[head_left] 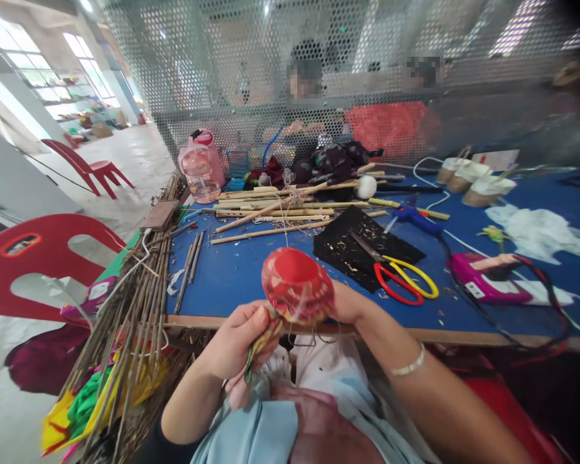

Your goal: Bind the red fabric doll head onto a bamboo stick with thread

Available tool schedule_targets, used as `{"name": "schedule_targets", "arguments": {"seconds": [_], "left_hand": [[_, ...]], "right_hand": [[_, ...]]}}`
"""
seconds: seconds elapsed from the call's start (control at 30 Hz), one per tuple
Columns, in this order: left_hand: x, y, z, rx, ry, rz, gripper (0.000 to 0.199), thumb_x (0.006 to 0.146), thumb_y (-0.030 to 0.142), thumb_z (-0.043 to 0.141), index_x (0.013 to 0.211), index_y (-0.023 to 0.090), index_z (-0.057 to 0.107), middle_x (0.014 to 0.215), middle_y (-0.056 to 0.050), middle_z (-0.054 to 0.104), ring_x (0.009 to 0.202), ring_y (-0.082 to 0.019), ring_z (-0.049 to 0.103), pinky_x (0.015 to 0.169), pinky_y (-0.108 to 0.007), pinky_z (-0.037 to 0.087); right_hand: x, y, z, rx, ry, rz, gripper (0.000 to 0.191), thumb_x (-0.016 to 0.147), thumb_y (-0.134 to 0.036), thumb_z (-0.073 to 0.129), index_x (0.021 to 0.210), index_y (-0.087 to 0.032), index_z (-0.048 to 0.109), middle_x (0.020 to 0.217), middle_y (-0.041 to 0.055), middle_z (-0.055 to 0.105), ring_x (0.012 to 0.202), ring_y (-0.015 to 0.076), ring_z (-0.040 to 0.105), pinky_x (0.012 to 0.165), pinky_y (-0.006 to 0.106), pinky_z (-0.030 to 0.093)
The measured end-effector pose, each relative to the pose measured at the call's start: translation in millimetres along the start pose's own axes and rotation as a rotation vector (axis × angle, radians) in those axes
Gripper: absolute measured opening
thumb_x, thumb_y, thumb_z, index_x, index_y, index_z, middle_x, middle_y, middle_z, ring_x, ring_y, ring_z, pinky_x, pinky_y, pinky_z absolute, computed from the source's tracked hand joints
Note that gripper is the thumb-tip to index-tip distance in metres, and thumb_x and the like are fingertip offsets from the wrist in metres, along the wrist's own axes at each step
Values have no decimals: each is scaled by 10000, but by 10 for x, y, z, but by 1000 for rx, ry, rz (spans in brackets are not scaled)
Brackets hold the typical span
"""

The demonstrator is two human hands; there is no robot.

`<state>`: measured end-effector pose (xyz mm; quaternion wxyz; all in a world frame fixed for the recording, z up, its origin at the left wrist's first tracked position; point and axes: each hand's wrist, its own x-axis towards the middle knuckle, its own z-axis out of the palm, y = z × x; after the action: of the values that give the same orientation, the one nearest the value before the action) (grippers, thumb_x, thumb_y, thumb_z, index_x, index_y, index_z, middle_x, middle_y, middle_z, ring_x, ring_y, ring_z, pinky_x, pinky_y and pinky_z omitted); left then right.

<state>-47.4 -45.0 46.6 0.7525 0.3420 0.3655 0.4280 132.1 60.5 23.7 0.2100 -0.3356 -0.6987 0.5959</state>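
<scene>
A round red piece with a patterned, gathered edge (297, 277) is held up over the table's front edge. My left hand (244, 335) is closed, its thumb pressing a yellow-green patterned cloth (265, 345) at the piece's lower left. At the piece's right side is my right hand (343, 303), its fingers mostly hidden behind it. Thin dark strands hang below the piece. Scissors with red and yellow handles (403, 280) lie on a black cloth (341, 241) beyond my right hand. A thread runs up from the piece toward the sticks (270, 209).
On the blue table (232, 277) are a blue glue gun (415, 218), a magenta box (488, 278) with cables, cups (488, 187) and a pink bottle (200, 171). Long sticks (142, 290) lean at the left. Behind a perforated metal screen (222, 71), people are visible.
</scene>
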Motion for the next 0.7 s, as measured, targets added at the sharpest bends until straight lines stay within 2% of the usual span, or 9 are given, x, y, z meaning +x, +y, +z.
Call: {"name": "schedule_targets", "arguments": {"seconds": [0.07, 0.13, 0.2, 0.27, 0.37, 0.43, 0.5, 0.6, 0.7], "left_hand": [[-11, -72, 24, 101, -122, -59, 436, 707, 565, 638, 643, 145, 540, 484, 43, 402, 397, -47, 289, 377, -189, 233], [29, -160, 23, 250, -156, -67, 437, 730, 555, 619, 657, 125, 584, 530, 17, 457, 456, -67, 347, 437, -204, 284], [102, -227, -28, 358, -57, -23, 443, 760, 556, 582, 716, 117, 612, 573, 11, 485, 496, -74, 368, 475, -205, 306], [169, -246, -127, 383, 124, 42, 435, 774, 557, 562, 768, 124, 602, 579, 26, 482, 494, -69, 363, 471, -194, 304], [197, -173, -277, 278, 325, 109, 406, 773, 563, 560, 787, 158, 537, 532, 62, 448, 432, -53, 337, 414, -168, 285], [166, -90, -315, 157, 366, 115, 400, 763, 568, 571, 787, 175, 495, 507, 77, 428, 389, -40, 311, 373, -146, 262], [119, -11, -291, 39, 361, 107, 411, 741, 570, 596, 791, 178, 480, 497, 84, 413, 363, -25, 280, 343, -122, 232], [52, 75, -207, -90, 305, 52, 428, 727, 574, 608, 839, 176, 498, 488, 96, 374, 339, -8, 209, 308, -101, 181], [-1, 136, -159, -176, 221, -23, 423, 739, 569, 600, 890, 185, 505, 487, 104, 335, 343, -4, 144, 296, -94, 153]], "right_hand": [[190, -125, -188, -23, -220, 102, 432, 691, -534, 628, 513, -182, 452, 437, -56, 400, 444, 85, 343, 444, 228, 272], [337, -389, -339, -159, -310, 142, 457, 689, -519, 632, 476, -185, 403, 398, -83, 324, 396, 57, 246, 414, 221, 203], [354, -746, -378, -380, -257, 69, 459, 688, -473, 651, 444, -178, 398, 388, -88, 283, 391, 47, 212, 411, 221, 165], [211, -1081, -276, -572, -124, -54, 428, 706, -417, 648, 430, -169, 436, 394, -76, 300, 394, 47, 234, 418, 225, 164], [-173, -1275, 14, -659, 100, -228, 403, 756, -353, 607, 440, -167, 438, 412, -60, 335, 411, 53, 260, 431, 236, 172], [-393, -1153, 169, -622, 216, -274, 429, 775, -335, 583, 439, -167, 374, 424, -57, 323, 425, 56, 256, 437, 238, 184], [-512, -912, 243, -498, 320, -242, 452, 797, -336, 546, 449, -174, 307, 436, -57, 283, 437, 62, 244, 435, 237, 193], [-535, -528, 253, -229, 451, -134, 455, 802, -365, 517, 469, -193, 261, 457, -59, 229, 458, 73, 226, 433, 236, 206], [-483, -228, 261, 12, 488, -46, 446, 772, -412, 544, 469, -200, 296, 444, -62, 259, 451, 75, 232, 430, 234, 218]]}}
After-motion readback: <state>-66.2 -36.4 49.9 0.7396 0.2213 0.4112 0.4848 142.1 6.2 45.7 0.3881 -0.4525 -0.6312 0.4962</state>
